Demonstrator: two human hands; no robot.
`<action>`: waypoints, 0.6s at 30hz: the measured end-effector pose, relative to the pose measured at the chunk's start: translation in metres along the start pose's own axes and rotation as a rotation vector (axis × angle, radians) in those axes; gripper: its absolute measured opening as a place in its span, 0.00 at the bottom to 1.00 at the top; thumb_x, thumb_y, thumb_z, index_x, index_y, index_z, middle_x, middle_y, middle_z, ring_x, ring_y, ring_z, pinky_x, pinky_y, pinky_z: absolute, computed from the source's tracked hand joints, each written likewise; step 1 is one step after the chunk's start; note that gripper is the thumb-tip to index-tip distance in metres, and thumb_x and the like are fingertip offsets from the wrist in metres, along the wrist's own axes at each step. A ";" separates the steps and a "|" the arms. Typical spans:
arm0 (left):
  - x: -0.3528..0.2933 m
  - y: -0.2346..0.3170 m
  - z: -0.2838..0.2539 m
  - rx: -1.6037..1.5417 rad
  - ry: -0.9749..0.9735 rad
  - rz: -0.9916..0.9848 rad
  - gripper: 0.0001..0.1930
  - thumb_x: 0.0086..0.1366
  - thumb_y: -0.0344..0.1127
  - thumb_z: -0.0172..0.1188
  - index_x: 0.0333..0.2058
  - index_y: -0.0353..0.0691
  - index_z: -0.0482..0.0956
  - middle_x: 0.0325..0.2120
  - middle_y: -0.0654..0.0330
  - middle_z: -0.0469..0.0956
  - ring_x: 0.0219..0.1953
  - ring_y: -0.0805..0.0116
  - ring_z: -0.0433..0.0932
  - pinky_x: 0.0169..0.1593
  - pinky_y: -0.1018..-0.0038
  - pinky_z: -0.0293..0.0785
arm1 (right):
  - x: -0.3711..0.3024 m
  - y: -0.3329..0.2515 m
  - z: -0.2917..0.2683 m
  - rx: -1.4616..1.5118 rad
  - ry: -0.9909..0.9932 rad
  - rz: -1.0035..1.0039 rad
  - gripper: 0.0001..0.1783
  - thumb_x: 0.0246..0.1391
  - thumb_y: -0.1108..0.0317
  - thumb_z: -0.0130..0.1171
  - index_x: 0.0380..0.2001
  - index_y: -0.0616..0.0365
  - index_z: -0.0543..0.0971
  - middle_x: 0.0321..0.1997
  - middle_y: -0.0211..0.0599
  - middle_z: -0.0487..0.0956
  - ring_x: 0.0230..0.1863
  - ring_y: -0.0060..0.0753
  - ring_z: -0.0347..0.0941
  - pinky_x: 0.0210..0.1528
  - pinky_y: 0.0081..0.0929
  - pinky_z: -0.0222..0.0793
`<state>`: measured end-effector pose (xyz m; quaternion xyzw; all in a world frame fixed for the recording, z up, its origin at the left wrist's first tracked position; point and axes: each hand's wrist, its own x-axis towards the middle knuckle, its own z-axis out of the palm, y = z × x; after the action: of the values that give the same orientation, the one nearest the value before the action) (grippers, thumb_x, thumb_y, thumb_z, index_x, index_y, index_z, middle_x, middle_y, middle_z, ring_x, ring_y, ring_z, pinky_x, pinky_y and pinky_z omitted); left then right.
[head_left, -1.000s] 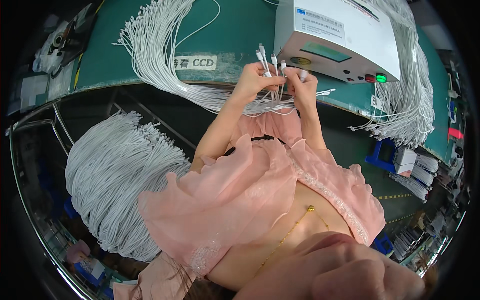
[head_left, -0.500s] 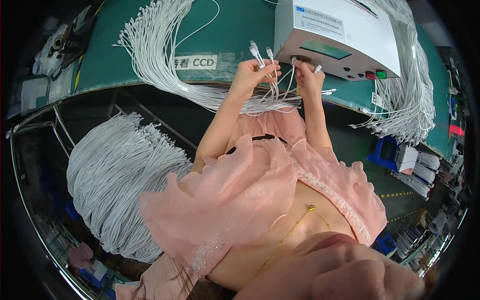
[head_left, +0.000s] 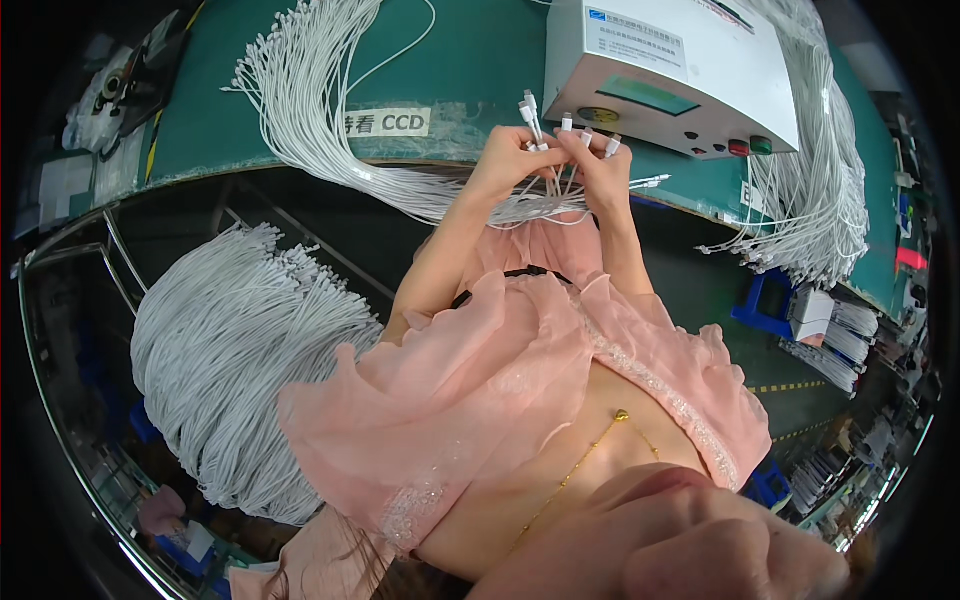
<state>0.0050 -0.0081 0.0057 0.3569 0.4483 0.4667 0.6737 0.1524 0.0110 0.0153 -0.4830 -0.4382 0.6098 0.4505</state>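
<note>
My left hand (head_left: 512,165) is closed around several white cables, whose plugs (head_left: 530,112) stick up past its fingers. Against it, the fingertips of my right hand (head_left: 603,172) pinch more white cables; two plugs (head_left: 612,146) show by its fingers. Another upright plug (head_left: 567,123) stands between the hands, and which hand grips it is unclear. Just beyond the hands is a white box-shaped tester (head_left: 660,85), with a round socket (head_left: 600,115), a small screen (head_left: 648,95) and red and green buttons (head_left: 760,146) on its front. No plug sits in the socket.
A long bundle of white cables (head_left: 310,120) drapes over the green table (head_left: 470,60) toward my lap. More cables (head_left: 815,190) hang right of the tester. A large cable heap (head_left: 240,370) lies at my left beside metal rails (head_left: 70,253). A blue stool (head_left: 765,305) stands right.
My right hand has drawn back from the tester's socket with a plug and moved left, meeting my left hand. The tester's green button looks dimmer.
</note>
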 end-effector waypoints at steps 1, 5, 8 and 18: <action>0.000 0.001 0.000 0.001 -0.002 -0.004 0.09 0.53 0.28 0.63 0.30 0.28 0.78 0.25 0.55 0.78 0.25 0.75 0.77 0.26 0.86 0.72 | 0.000 -0.001 0.000 0.002 0.004 0.002 0.11 0.44 0.68 0.63 0.28 0.66 0.80 0.19 0.26 0.75 0.16 0.09 0.61 0.16 0.10 0.49; 0.000 0.000 0.001 0.007 0.002 0.002 0.08 0.52 0.27 0.63 0.30 0.27 0.78 0.25 0.55 0.78 0.25 0.74 0.77 0.27 0.85 0.74 | -0.001 -0.007 -0.003 0.060 -0.034 0.054 0.11 0.44 0.68 0.63 0.29 0.66 0.80 0.20 0.27 0.75 0.17 0.11 0.62 0.16 0.10 0.48; 0.000 0.001 0.004 0.002 0.007 -0.001 0.08 0.53 0.27 0.63 0.30 0.27 0.78 0.25 0.55 0.78 0.25 0.74 0.78 0.28 0.85 0.75 | -0.001 -0.008 -0.003 0.073 -0.029 0.074 0.11 0.44 0.68 0.63 0.28 0.66 0.80 0.19 0.27 0.74 0.17 0.11 0.62 0.15 0.11 0.48; 0.000 -0.003 -0.002 -0.048 0.050 -0.032 0.11 0.60 0.32 0.56 0.34 0.27 0.75 0.30 0.51 0.78 0.31 0.69 0.79 0.33 0.80 0.77 | 0.019 0.007 -0.030 0.159 0.072 0.191 0.07 0.42 0.71 0.61 0.22 0.66 0.79 0.12 0.23 0.66 0.10 0.11 0.53 0.12 0.14 0.39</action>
<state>0.0037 -0.0090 0.0020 0.3219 0.4592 0.4753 0.6780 0.1783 0.0305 0.0001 -0.5069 -0.3242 0.6649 0.4427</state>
